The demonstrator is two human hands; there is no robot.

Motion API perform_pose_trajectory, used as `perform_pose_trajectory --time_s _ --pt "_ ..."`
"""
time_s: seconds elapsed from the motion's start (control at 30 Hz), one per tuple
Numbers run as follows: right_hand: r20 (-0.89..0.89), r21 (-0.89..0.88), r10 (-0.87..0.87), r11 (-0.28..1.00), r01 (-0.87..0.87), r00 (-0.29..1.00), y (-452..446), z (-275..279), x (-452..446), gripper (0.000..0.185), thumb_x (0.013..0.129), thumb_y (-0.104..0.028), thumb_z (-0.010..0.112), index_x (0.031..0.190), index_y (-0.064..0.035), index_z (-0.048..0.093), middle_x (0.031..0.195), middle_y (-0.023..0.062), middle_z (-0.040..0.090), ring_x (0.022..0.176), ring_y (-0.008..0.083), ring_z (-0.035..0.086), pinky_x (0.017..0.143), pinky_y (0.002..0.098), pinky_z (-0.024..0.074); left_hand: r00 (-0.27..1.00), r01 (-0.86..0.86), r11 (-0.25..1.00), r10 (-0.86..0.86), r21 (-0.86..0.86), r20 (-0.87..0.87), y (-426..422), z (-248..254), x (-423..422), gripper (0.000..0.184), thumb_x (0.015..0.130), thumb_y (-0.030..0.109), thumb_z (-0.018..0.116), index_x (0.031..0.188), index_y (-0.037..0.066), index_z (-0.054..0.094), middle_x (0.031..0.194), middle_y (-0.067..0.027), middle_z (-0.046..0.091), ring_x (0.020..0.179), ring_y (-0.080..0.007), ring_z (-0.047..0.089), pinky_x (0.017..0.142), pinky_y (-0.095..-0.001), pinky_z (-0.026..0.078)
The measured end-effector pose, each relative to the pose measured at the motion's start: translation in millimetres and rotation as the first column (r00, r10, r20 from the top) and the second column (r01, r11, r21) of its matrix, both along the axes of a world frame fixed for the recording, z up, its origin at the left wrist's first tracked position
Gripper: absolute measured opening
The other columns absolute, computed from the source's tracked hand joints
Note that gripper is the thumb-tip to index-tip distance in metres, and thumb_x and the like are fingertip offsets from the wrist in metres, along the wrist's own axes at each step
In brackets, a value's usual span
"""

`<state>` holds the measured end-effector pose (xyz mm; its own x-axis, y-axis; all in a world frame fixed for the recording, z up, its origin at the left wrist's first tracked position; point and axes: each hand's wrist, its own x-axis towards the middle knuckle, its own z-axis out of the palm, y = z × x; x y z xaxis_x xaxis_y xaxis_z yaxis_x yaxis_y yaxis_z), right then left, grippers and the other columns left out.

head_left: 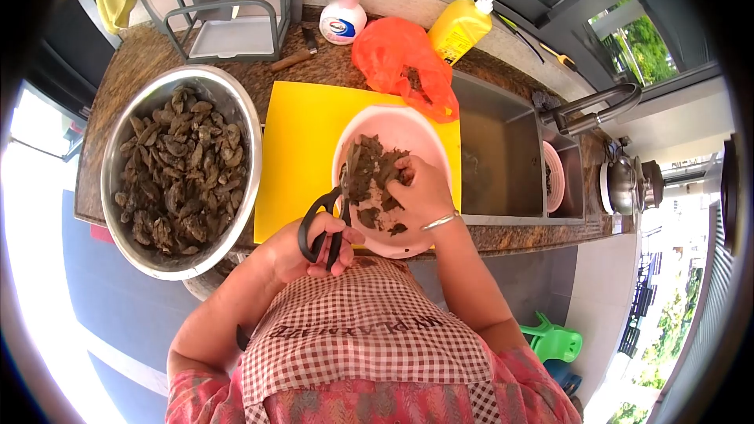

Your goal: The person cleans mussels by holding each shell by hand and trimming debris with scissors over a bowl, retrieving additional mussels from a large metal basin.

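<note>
My left hand (322, 245) is closed around the black handles of a pair of scissors (308, 229), whose blades point up at the left rim of a pale pink basin (428, 137). Over that basin my right hand (428, 198) has its fingertips pinched together at some dark brown, ragged pieces (373, 161); exactly what they grip is partly hidden. More brown bits lie on the basin's bottom. Under the basin is a yellow cutting board (294, 157). To the left, a large steel bowl (250, 122) holds many dark brown, lumpy, shell-like pieces (184, 165).
Behind the board lie a red plastic bag (393, 51), a yellow pump bottle (462, 27), a white soap bottle (343, 20) and a wooden-handled tool (292, 60). A grey rack (228, 31) stands back left. Right is a sink (503, 145) with a faucet (589, 114) and pink basket (554, 177).
</note>
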<state>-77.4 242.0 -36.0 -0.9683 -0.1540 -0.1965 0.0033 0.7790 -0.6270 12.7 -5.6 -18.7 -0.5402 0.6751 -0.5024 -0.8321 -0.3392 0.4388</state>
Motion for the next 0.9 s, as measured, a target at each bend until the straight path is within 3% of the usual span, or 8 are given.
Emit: perform_pose_trajectory --time_s 0.1,0.2,0.3,0.4,0.6,0.77,0.9 --pt "0.222 -0.526 -0.064 0.833 0.175 0.973 14.0 -12.0 -3.8 0.038 0.084 -0.017 0.068 0.117 0.0021 0.062 0.098 0.0066 0.069 0.088 0.0177 0.067 0.073 0.0315 0.0533 0.992 0.087 0.990 -0.096 -0.109 -0.077 -2.9 7.0 2.2 0.045 0.093 0.037 0.054 0.108 -0.004 0.064 0.075 -0.0096 0.066 0.060 -0.0157 0.063 0.042 -0.0223 0.038" --pt "0.452 -0.542 -0.131 0.746 0.388 0.882 20.8 4.4 -5.5 0.030 0.087 -0.010 0.068 0.114 0.0012 0.062 0.099 0.0022 0.067 0.088 0.0105 0.063 0.072 0.0259 0.0521 0.957 0.212 0.945 -0.253 -0.247 -0.146 -1.5 17.3 -0.1 0.043 0.092 0.037 0.056 0.105 -0.002 0.068 0.074 -0.0094 0.066 0.061 -0.0153 0.064 0.046 -0.0238 0.042" --pt "0.527 -0.735 -0.134 0.424 0.529 0.839 22.1 5.4 -5.2 0.030 0.086 -0.005 0.070 0.114 0.0004 0.062 0.098 0.0043 0.067 0.086 0.0090 0.062 0.071 0.0241 0.0517 0.925 0.271 0.895 -0.344 -0.355 -0.161 -0.6 32.2 -5.4 0.041 0.094 0.033 0.056 0.106 -0.004 0.069 0.074 -0.0091 0.066 0.061 -0.0165 0.065 0.052 -0.0256 0.048" --pt "0.399 -0.728 -0.222 0.513 0.454 0.890 20.4 11.2 -3.5 0.030 0.083 -0.001 0.072 0.112 0.0003 0.063 0.098 0.0037 0.067 0.084 0.0091 0.062 0.073 0.0228 0.0516 0.910 0.293 0.886 -0.374 -0.360 -0.180 -1.3 34.2 -6.7 0.039 0.092 0.034 0.060 0.102 -0.002 0.070 0.074 -0.0091 0.066 0.061 -0.0165 0.065 0.054 -0.0261 0.049" --pt "0.224 -0.765 -0.124 0.593 0.253 0.967 23.5 18.6 3.7 0.024 0.080 0.007 0.071 0.103 0.0020 0.065 0.096 0.0029 0.066 0.083 0.0090 0.062 0.075 0.0230 0.0510 0.899 0.306 0.870 -0.398 -0.386 -0.185 -0.7 33.4 -11.5 0.038 0.089 0.035 0.064 0.095 -0.001 0.070 0.074 -0.0091 0.065 0.060 -0.0165 0.064 0.056 -0.0267 0.051" --pt "0.238 -0.775 -0.111 0.577 0.258 0.965 20.0 15.6 5.0 0.025 0.080 0.008 0.070 0.104 0.0030 0.067 0.098 0.0041 0.068 0.086 0.0101 0.063 0.079 0.0233 0.0518 0.907 0.312 0.883 -0.387 -0.350 -0.168 1.2 26.3 -14.8 0.043 0.092 0.036 0.060 0.106 -0.004 0.069 0.070 -0.0108 0.064 0.059 -0.0185 0.064 0.055 -0.0273 0.050" --pt "0.239 -0.787 -0.150 0.548 0.282 0.959 17.7 8.1 2.0 0.026 0.080 0.010 0.069 0.105 0.0028 0.067 0.099 0.0046 0.069 0.087 0.0107 0.064 0.080 0.0235 0.0524 0.937 0.247 0.915 -0.310 -0.319 -0.164 6.0 28.1 -14.3 0.039 0.092 0.032 0.062 0.102 -0.005 0.070 0.065 -0.0100 0.063 0.053 -0.0171 0.062 0.049 -0.0263 0.048"
